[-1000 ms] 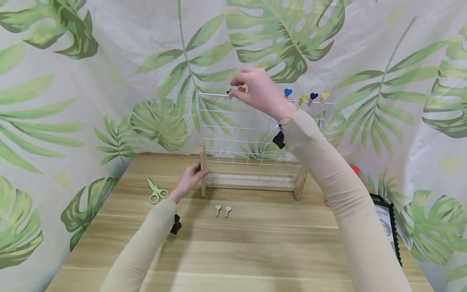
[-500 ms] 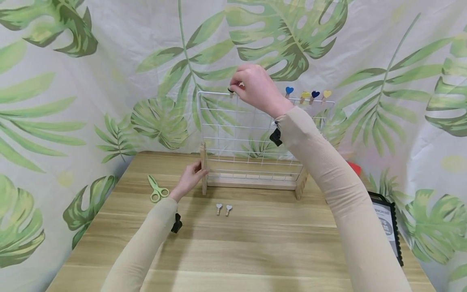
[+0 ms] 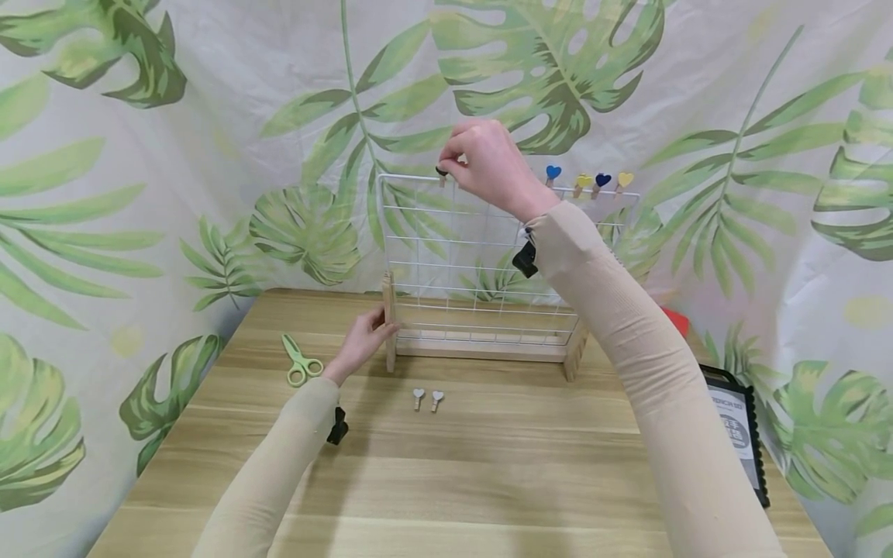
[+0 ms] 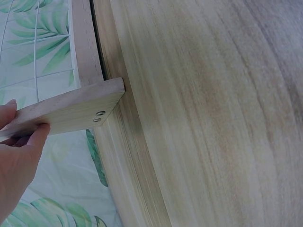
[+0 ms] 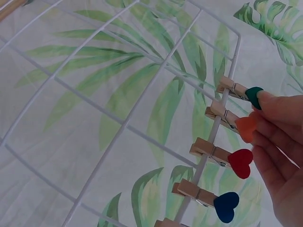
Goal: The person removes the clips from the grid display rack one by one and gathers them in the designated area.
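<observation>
Two white-heart clips (image 3: pixel 437 399) lie side by side on the wooden tabletop (image 3: pixel 488 480), in front of the rack; a dark-edged case (image 3: pixel 739 426) lies near the table's right edge. Farther in, green scissors (image 3: pixel 299 363) lie left of the left hand (image 3: pixel 361 341), which grips the rack's wooden end post (image 3: pixel 389 298). Above, the right hand (image 3: pixel 488 167) pinches a green-heart clip (image 5: pixel 254 97) seated on the top wire of the white grid (image 5: pixel 163 64). Orange-heart (image 5: pixel 245 128), red-heart (image 5: pixel 241 163) and blue-heart clips (image 5: pixel 226 206) follow in line along that wire; I cannot tell whether its fingers touch the orange one. Behind hangs a leaf-printed cloth (image 3: pixel 300 46).
</observation>
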A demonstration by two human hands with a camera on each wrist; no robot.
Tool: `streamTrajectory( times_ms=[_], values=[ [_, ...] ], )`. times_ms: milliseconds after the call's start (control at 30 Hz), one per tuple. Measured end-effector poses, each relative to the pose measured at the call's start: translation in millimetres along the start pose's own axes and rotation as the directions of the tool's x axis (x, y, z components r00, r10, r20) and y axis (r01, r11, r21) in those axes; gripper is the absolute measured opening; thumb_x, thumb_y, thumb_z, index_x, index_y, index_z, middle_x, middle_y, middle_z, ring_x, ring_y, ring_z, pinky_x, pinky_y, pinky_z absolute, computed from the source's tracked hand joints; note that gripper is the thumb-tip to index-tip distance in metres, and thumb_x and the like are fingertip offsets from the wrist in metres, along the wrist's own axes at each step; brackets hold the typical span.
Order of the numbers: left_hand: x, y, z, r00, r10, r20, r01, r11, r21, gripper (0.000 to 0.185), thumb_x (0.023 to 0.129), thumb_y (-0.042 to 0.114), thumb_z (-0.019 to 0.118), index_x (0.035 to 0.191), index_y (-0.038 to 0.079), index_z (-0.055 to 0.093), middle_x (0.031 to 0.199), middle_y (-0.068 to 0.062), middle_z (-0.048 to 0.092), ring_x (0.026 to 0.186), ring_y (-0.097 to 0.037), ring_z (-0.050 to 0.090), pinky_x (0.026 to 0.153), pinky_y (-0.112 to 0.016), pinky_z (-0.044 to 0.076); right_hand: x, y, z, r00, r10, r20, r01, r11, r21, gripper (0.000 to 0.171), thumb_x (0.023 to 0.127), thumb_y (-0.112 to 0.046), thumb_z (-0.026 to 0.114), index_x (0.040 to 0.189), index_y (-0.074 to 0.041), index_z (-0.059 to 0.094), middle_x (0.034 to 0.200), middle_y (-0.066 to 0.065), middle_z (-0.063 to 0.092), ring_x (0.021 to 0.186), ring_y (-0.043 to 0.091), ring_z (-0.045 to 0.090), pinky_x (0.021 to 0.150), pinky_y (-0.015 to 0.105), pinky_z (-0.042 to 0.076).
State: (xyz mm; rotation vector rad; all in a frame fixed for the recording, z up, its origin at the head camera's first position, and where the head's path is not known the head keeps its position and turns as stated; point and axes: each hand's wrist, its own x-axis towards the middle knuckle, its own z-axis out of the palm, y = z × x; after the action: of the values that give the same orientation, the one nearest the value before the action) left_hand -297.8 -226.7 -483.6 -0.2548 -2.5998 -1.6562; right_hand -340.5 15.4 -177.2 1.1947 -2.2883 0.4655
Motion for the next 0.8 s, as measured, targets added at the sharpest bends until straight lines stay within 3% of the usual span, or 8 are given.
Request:
streamTrajectory(
  times_ms=[433, 533, 667, 800],
  values=[
    [-1.6, 1.5, -0.8, 1.0, 0.011, -0.008, -0.011, 1.0, 0.001, 0.052, 0.1, 0.01, 0.057, 0.145, -0.01, 0.04, 0.145, -0.031, 0.048, 0.139, -0.042, 0.044, 0.114, -0.052, 0.042, -3.2, -9.2, -12.9, 0.999, 0.038, -0.031, -0.035, 0.997, 0.074, 0.016, 0.094, -0.013, 0.068, 0.097, -0.002, 0.079, 0.095, 0.013, 0.075, 0.088, 0.024, 0.068, 0.08, 0.032, 0.054],
    [-1.7, 0.7, -0.3, 1.0, 0.007, -0.001, -0.007, 1.0, -0.008, 0.052, 0.101, 0.01, 0.056, 0.145, -0.01, 0.04, 0.145, -0.032, 0.048, 0.14, -0.042, 0.044, 0.114, -0.052, 0.042, -11.4, -12.6, -14.2, 0.998, 0.023, -0.055, -0.017, 0.994, 0.11, 0.016, 0.094, -0.014, 0.068, 0.096, -0.003, 0.078, 0.094, 0.012, 0.074, 0.089, 0.023, 0.068, 0.082, 0.032, 0.053],
    [-1.5, -0.9, -0.6, 1.0, -0.012, 0.003, 0.012, 1.0, -0.01, 0.054, 0.101, 0.013, 0.056, 0.147, -0.01, 0.038, 0.146, -0.033, 0.046, 0.141, -0.043, 0.041, 0.115, -0.053, 0.041, -27.7, -17.5, -11.1, 0.997, 0.003, -0.077, 0.007, 0.991, 0.133, 0.013, 0.093, -0.014, 0.069, 0.093, -0.004, 0.078, 0.092, 0.011, 0.074, 0.086, 0.022, 0.067, 0.075, 0.031, 0.052],
    [-0.6, -2.2, -0.7, 1.0, -0.015, 0.004, 0.015, 1.0, -0.024, 0.055, 0.102, 0.013, 0.056, 0.148, -0.01, 0.036, 0.147, -0.034, 0.044, 0.142, -0.045, 0.039, 0.115, -0.054, 0.04, -47.9, -20.3, -1.1, 0.997, -0.016, -0.075, 0.028, 0.987, 0.161, 0.01, 0.092, -0.012, 0.071, 0.093, -0.003, 0.077, 0.092, 0.011, 0.075, 0.092, 0.024, 0.069, 0.087, 0.034, 0.055]
  ],
)
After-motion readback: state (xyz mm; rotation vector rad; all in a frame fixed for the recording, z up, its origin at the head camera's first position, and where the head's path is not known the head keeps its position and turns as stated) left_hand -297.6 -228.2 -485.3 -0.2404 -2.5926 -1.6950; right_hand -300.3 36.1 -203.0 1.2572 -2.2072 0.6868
